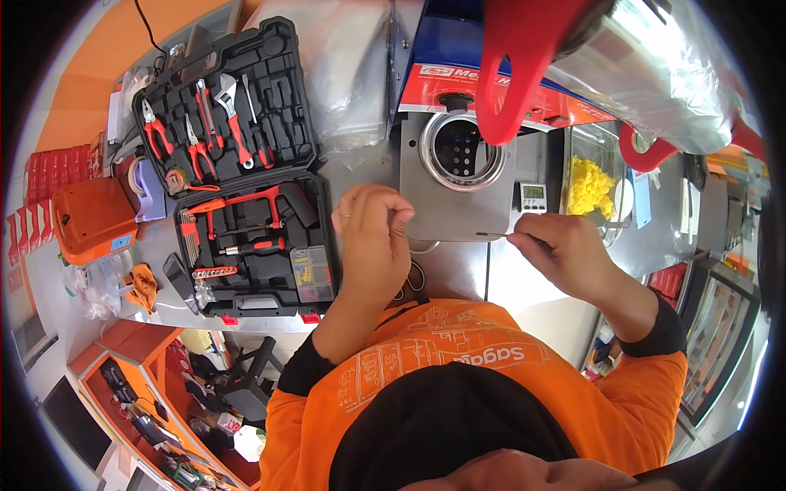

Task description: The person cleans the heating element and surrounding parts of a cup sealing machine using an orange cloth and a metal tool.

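Note:
My left hand (372, 233) is raised by the metal plate (442, 214), its fingers curled and thumb against them; whether anything small is in them is hidden. My right hand (557, 250) grips a thin metal tool (491, 234), probably a small screwdriver, pointing left at the plate's front edge. A steel ring (430, 168) surrounds a dark round opening with small holes in the plate. The open tool case (315, 278) at left holds pliers, wrenches and drivers. A small digital timer (530, 199) lies right of the plate.
A blue and red machine (442, 45) with red handles (499, 98) stands over the plate. A wire basket with yellow food (591, 182) is at right. Plastic sheets (344, 74), an orange box (90, 221) and a tape dispenser (146, 188) sit around the steel counter (442, 278).

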The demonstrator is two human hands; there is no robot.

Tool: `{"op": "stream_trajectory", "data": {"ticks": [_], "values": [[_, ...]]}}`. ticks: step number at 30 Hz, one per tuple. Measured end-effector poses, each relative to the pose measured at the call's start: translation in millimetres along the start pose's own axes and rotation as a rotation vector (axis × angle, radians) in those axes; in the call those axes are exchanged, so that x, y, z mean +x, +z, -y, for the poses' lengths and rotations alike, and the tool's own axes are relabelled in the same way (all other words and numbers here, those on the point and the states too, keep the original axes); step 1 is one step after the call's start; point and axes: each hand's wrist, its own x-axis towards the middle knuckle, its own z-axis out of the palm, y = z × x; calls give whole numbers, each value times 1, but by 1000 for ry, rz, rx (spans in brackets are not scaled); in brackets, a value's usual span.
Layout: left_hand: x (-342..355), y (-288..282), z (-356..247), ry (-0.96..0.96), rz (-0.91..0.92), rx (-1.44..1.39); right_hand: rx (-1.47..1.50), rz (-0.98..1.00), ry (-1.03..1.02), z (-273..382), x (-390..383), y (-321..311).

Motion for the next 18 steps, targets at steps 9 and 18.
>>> {"op": "stream_trajectory", "data": {"ticks": [9, 18], "values": [[0, 3, -11, 14, 191, -185, 156, 82, 81, -1, 1, 0], [-3, 13, -19, 64, 524, -254, -124, 88, -87, -10, 0, 12]]}}
